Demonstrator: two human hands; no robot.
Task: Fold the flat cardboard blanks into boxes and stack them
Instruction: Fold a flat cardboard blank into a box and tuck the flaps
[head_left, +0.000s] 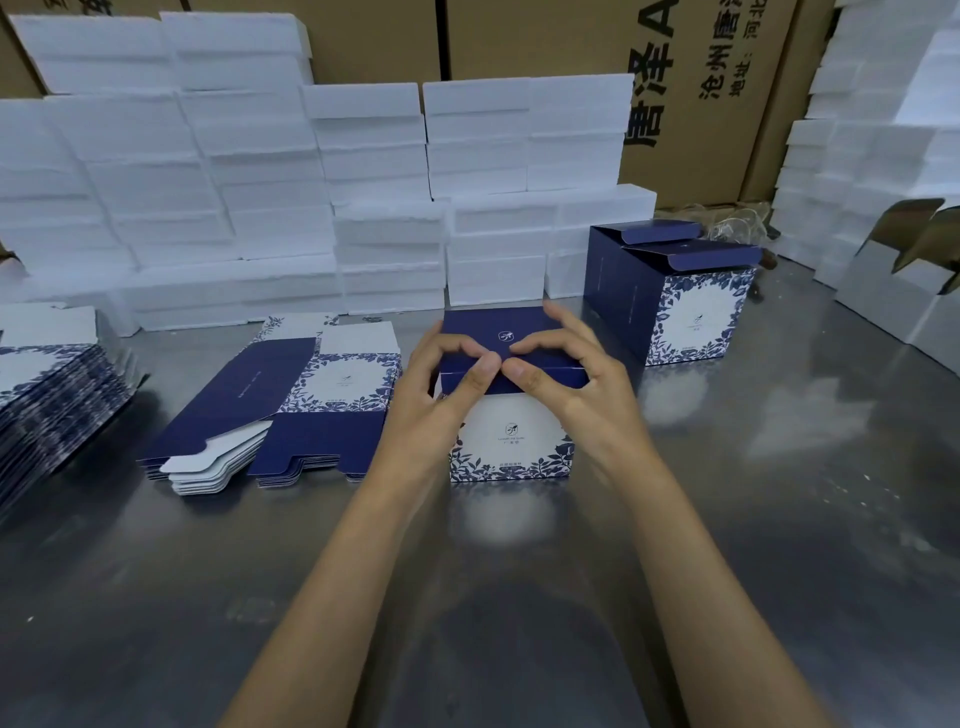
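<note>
l hand (441, 387), r hand (566, 374) (thumbs touching), fingers curled

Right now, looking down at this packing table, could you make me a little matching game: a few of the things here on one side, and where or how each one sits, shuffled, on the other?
Things:
1. box under both hands
2. flat blanks
3. finished boxes
4. white foam blocks

States:
A. stacked high along the back of the table
B. lying unfolded in a pile, left of the hands
C. standing together at the right rear, top flaps raised
D. upright in the middle, its dark blue lid being pressed down by the left hand and right hand

Pairs: 1-D, 2-B, 3-C, 4-A
</note>
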